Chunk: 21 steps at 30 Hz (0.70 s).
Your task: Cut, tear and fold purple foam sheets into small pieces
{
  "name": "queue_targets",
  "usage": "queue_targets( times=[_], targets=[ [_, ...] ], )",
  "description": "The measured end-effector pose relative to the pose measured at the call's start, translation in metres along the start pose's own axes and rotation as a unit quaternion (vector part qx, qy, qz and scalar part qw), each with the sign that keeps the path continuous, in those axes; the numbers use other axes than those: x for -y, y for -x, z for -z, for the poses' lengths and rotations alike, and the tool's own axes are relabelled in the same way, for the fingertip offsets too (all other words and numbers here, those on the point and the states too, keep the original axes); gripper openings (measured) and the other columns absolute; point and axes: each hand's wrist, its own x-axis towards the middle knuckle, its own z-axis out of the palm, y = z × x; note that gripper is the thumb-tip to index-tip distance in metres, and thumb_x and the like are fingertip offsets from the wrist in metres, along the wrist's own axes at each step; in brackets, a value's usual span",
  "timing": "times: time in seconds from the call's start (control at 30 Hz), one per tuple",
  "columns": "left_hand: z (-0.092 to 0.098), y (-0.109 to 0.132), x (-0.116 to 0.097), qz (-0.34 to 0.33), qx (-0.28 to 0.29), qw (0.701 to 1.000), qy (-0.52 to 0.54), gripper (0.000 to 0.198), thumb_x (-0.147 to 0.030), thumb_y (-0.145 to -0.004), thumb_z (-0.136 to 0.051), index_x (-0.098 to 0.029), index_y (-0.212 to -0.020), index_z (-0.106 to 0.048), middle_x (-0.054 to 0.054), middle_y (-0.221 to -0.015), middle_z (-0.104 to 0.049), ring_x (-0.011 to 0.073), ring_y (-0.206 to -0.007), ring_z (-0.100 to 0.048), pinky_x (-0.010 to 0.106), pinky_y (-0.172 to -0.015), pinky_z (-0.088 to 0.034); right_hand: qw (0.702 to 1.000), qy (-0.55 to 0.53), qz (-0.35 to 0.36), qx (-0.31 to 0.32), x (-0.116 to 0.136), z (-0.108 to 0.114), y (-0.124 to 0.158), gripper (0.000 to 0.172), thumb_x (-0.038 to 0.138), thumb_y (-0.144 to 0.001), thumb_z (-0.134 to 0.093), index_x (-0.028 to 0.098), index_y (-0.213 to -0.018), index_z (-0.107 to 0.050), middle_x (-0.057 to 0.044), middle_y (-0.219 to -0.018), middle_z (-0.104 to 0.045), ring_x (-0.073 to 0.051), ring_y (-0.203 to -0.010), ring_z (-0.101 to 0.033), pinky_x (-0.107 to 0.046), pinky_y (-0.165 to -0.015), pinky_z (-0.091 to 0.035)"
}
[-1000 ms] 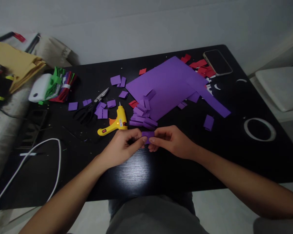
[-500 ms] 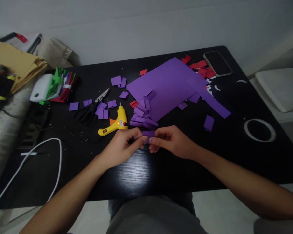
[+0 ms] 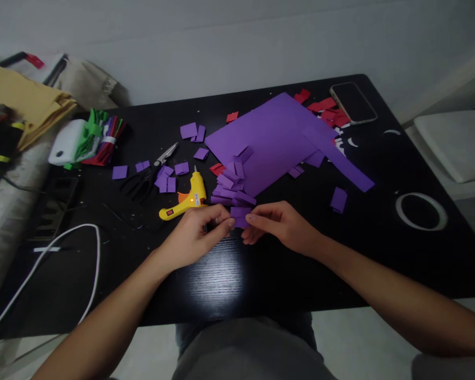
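Note:
My left hand and my right hand meet over the front middle of the black table. Both pinch a small folded purple paper piece between thumb and fingers, one hand at each end. Just beyond it lies a heap of several folded purple pieces. A yellow glue gun with a lit orange lamp lies left of the heap, close to my left hand. A large purple sheet lies farther back.
Black-handled scissors and loose purple squares lie at the left. Red scraps and a phone sit at the back right. A white cable loops at the left; a bundle of coloured paper lies beyond.
Both hands have shifted slightly away from me with the purple piece, bringing it closer to the heap of folded pieces. Nothing else has moved.

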Motion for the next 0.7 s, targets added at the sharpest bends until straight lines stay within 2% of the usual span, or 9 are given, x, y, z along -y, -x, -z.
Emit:
queue_targets(
  times=[0.2, 0.5, 0.7],
  targets=[
    [-0.0031, -0.0004, 0.0002, -0.004, 0.002, 1.000, -0.006, 0.030, -0.033, -0.102, -0.055, -0.017, -0.078, -0.062, 0.000, -0.071, -0.064, 0.0126, -0.066, -0.056, 0.025, -0.062, -0.042, 1.000, 0.021, 0.003, 0.010, -0.0033, -0.0003, -0.0003, 0.039, 0.050, -0.076, -0.087, 0.014, -0.077, -0.073, -0.005, -0.074, -0.078, -0.017, -0.069, -0.076, -0.033, -0.071, -0.064],
    [-0.0031, -0.0009, 0.0006, -0.021, -0.002, 0.999, -0.024, 0.029, -0.033, -0.101, -0.056, -0.017, -0.077, -0.060, -0.001, -0.068, -0.059, 0.0117, -0.063, -0.051, 0.025, -0.060, -0.039, 0.998, 0.055, 0.020, 0.008, -0.0016, -0.0008, 0.0023, 0.037, 0.049, -0.080, -0.084, 0.014, -0.079, -0.073, -0.006, -0.076, -0.078, -0.017, -0.070, -0.075, -0.032, -0.072, -0.062],
    [-0.0052, 0.0000, 0.0039, -0.014, -0.035, 0.999, -0.008, 0.026, -0.034, -0.099, -0.060, -0.018, -0.079, -0.059, -0.003, -0.068, -0.053, 0.0111, -0.063, -0.048, 0.023, -0.059, -0.038, 0.998, 0.068, 0.006, 0.012, 0.0010, -0.0040, 0.0045, 0.037, 0.050, -0.078, -0.085, 0.016, -0.077, -0.073, -0.005, -0.075, -0.078, -0.018, -0.071, -0.074, -0.033, -0.073, -0.062]
  ],
)
